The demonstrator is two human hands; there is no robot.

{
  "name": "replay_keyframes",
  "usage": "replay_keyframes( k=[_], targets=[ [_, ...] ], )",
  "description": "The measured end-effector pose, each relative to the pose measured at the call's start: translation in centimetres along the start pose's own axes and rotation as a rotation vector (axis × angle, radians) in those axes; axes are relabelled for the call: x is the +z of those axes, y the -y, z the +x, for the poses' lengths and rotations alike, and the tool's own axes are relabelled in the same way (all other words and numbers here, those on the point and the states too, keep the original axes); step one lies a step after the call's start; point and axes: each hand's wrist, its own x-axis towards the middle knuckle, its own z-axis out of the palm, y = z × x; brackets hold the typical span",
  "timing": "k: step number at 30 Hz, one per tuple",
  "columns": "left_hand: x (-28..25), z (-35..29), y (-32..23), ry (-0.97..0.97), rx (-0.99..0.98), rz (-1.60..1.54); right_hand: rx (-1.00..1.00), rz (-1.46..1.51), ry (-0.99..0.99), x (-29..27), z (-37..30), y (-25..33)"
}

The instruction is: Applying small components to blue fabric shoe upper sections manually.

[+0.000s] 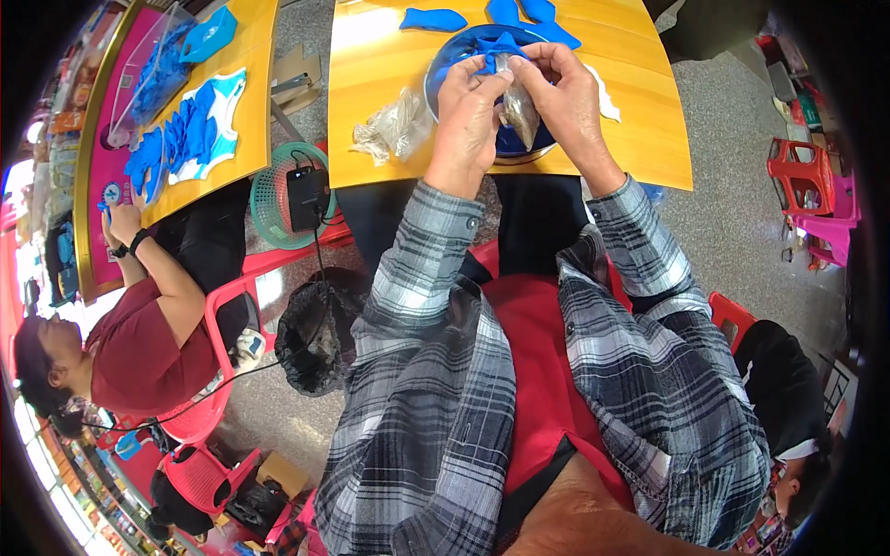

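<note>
Over a dark blue bowl point(432, 85) on the table, my left hand point(469, 119) and my right hand point(565, 100) are close together with fingertips pinched. Between them is a small blue cloth piece point(501, 44), gripped at its edges. Below it, a clear, pointed plastic piece point(521, 119) with a brownish tint hangs tip down, its top between my thumbs. Whether the plastic goes inside the cloth is hidden by my fingers. The bowl's contents are mostly covered by my hands.
Flat blue pieces point(434, 19) lie along the yellow table's point(640, 74) far side. Crumpled clear plastic point(394, 125) rests left of the bowl. At left, a person point(148, 343) handles blue pieces at another table. A green basket point(269, 199) and black-lined bin point(320, 334) stand between.
</note>
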Motion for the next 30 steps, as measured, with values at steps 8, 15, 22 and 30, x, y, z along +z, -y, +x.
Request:
replay_keyframes(
  k=[8,15,22,30],
  targets=[
    [-1.5,1.0,-0.4,0.088,-0.044,0.094,-0.209,0.048,0.196,-0.6,0.5,0.7],
    [-0.1,1.1,1.0,-0.033,0.19,-0.009,0.011,0.242,0.101,0.9,-0.6,0.9],
    [-0.3,1.0,1.4,-0.088,0.361,0.023,0.319,0.264,0.218,0.8,-0.7,2.0],
    [1.3,-0.2,0.7,-0.056,0.328,0.057,0.34,0.255,0.187,1.0,-0.2,2.0]
  ],
)
